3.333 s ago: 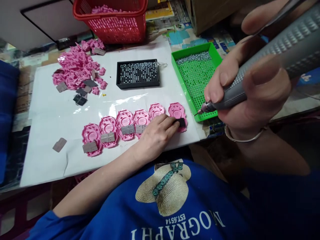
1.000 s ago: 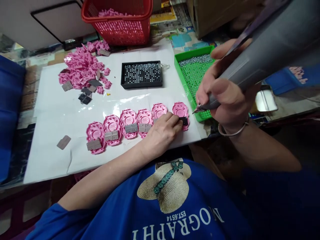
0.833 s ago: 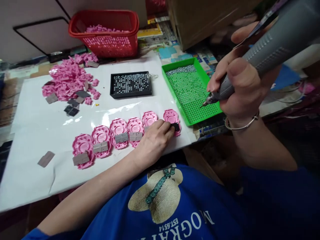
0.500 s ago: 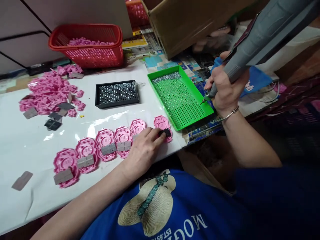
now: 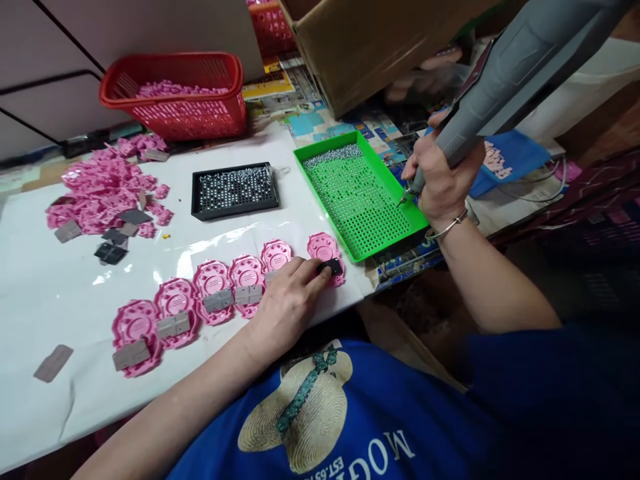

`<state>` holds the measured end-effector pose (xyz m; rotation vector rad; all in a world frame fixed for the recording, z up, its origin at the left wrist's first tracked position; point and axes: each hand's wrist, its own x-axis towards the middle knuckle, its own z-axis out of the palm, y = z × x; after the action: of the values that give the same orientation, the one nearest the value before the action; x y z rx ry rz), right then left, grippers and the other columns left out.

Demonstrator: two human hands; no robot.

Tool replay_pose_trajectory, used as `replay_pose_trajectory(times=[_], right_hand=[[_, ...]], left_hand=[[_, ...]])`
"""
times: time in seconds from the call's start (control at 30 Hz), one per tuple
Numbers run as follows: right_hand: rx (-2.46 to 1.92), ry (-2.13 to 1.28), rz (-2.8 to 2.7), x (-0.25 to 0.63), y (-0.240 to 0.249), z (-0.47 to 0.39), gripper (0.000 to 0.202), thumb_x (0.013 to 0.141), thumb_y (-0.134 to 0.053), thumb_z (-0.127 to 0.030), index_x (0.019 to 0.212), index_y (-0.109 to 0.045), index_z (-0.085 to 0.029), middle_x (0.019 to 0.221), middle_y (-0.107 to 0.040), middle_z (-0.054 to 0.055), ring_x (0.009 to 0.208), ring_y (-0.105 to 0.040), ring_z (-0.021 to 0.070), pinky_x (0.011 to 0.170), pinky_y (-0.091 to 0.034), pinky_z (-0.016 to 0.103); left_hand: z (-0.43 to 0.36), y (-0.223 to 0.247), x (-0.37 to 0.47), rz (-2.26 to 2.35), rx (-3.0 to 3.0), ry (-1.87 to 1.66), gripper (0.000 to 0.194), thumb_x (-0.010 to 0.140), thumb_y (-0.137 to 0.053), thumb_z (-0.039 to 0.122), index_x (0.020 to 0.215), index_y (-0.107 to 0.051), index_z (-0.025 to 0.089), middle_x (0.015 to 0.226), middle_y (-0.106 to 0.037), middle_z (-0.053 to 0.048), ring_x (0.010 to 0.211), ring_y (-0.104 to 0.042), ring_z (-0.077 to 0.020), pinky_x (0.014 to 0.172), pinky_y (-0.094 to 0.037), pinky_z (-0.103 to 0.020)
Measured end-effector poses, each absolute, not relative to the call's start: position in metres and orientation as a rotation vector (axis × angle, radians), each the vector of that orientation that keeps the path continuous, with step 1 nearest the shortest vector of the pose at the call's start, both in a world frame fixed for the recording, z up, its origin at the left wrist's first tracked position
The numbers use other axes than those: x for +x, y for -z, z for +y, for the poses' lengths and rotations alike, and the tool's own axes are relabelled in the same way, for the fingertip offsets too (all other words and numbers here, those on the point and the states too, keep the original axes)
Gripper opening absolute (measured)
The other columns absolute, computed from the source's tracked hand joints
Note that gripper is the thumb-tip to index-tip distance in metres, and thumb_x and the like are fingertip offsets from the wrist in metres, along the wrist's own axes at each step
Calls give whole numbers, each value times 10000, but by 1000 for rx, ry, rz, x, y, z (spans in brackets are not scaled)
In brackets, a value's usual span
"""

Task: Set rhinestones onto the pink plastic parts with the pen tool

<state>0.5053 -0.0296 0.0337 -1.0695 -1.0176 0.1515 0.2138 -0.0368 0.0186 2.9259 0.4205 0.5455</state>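
Observation:
My left hand [image 5: 287,300] rests on the table with its fingers pinched on a small black plate [image 5: 331,267], which lies on the lower part of a pink plastic shell [image 5: 323,245]. My right hand [image 5: 443,175] grips a grey electric screwdriver [image 5: 500,90], its bit just above the right side of a green perforated screw tray [image 5: 345,200]. To the left, several more pink shells [image 5: 176,300] stand in a row, each with a grey plate [image 5: 218,300] across its lower part. One of them is partly hidden by my left hand.
A black perforated tray [image 5: 235,190] of screws sits behind the row. Further left lies a heap of pink parts [image 5: 105,187] with dark plates. A red basket [image 5: 185,110], a cardboard box [image 5: 365,53] and a blue tray [image 5: 520,157] stand toward the back.
My right hand and the screwdriver have shifted slightly left, the bit staying over the green tray. My left hand keeps its place on the black plate. The view has moved a little.

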Motion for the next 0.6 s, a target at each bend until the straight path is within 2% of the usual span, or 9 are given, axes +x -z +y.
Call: replay_pose_trajectory(times=[0.13, 0.37, 0.6], right_hand=[[-1048, -120, -996, 503, -35, -28, 447, 687, -835, -573, 984, -582, -355, 629, -593, -99, 444, -459, 112, 463, -393, 335], [-1029, -142, -995, 503, -32, -24, 468, 677, -824, -626, 933, -559, -337, 561, -534, -106, 432, -426, 108, 513, -429, 332], [-1042, -49, -1046, 502, -40, -22, 486, 678, -814, -641, 972, -571, -339, 617, -559, -92, 425, -444, 98, 432, -411, 300]], left_hand=[[-37, -18, 213, 438, 2920, -542, 257, 970, -463, 80, 1145, -651, 71, 1033, -669, -144, 844, -555, -220, 729, -548, -361], [-36, -16, 213, 453, 2901, -531, 260, 987, -441, 103, 1138, -652, 90, 1039, -666, -137, 858, -566, -215, 740, -546, -353], [-36, -16, 212, 503, 2901, -481, 257, 975, -465, 105, 1113, -682, 116, 1006, -652, -127, 853, -576, -211, 741, -534, -340]])
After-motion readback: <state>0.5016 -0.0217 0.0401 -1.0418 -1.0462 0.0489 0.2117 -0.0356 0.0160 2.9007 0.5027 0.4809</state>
